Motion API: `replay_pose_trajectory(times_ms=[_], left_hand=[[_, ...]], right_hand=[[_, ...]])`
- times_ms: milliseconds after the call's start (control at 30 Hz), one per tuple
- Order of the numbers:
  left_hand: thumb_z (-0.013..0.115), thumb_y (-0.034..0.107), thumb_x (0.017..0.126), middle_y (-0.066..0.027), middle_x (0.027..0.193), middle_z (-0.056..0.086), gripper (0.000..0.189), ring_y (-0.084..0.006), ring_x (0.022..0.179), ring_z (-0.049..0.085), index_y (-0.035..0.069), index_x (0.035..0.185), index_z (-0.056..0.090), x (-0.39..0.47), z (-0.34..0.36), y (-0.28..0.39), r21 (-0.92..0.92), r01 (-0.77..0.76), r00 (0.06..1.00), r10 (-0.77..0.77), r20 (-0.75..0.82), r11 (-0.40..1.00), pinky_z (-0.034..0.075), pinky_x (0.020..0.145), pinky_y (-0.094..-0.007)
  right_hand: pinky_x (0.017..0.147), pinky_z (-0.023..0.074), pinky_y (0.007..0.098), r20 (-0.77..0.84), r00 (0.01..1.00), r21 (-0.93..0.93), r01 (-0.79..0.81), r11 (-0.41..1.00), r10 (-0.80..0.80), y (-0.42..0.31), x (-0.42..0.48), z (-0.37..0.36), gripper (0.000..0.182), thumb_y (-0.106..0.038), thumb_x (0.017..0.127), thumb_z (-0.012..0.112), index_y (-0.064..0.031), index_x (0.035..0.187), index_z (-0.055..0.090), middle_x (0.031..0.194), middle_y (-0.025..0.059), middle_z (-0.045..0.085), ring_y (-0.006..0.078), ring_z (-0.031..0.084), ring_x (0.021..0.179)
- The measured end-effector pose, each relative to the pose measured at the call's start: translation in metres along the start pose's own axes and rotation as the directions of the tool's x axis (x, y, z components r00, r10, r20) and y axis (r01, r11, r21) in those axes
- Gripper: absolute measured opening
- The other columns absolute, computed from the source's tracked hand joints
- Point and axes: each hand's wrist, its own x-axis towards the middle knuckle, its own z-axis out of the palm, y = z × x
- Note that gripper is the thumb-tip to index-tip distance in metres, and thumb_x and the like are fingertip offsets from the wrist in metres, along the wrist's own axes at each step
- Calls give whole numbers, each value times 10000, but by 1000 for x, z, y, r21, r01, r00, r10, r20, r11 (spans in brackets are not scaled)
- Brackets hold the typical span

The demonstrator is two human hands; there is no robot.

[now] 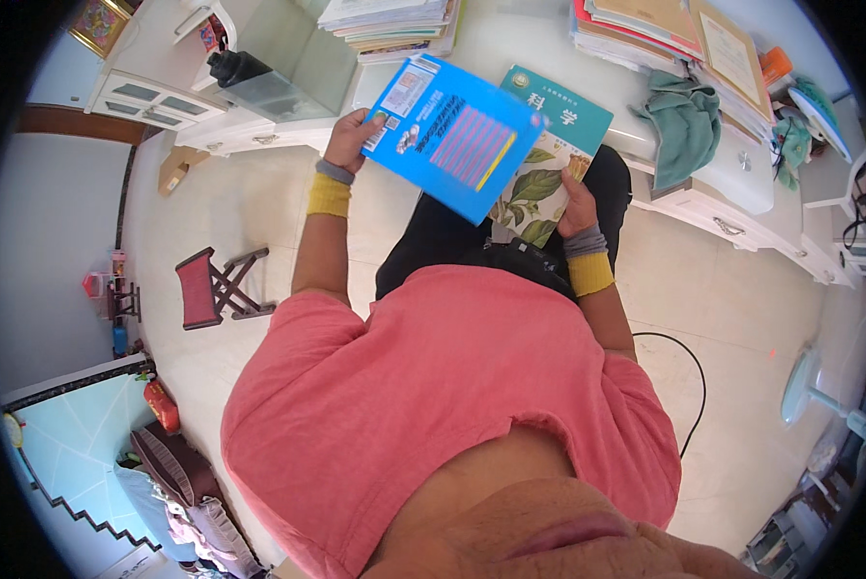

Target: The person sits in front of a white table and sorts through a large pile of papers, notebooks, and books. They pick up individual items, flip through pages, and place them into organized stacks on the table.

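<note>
My left hand (351, 141) grips the corner of a bright blue book (440, 134) with a striped pink and yellow panel and printing on its face. This book is tilted and overlaps a second book. That one, a science textbook (567, 123) with a teal top and a leafy plant picture below, is held at its lower right edge by my right hand (578, 205). Both books are above my lap, near the front edge of a white desk (541, 47).
Stacks of books and papers (397, 29) stand at the desk's back, with more papers (643, 29) on the right. A green cloth (683, 127) hangs over the desk edge. A folding stool (205, 289) stands on the floor at left; a black cable (701, 376) lies at right.
</note>
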Motion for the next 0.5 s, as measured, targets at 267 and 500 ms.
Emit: replay_pose_trajectory(times_ms=[267,500], left_hand=[[552,56,846,-69,913,633,201,-152,762,625,8,1041,559,-30,144,-52,-338,-13,990,-36,-137,941,529,666,-286],[584,130,849,-24,901,646,156,-106,742,610,83,997,562,-47,194,-80,-254,371,929,-355,107,893,461,594,-224]], right_hand=[[903,442,408,-143,975,3,170,985,-168,-13,-5,12,397,-288,933,433,-40,1243,422,1192,113,531,266,546,1045],[867,462,400,-150,967,93,220,971,-205,-30,-25,13,373,-288,930,441,-37,1207,445,1148,115,552,255,569,995]])
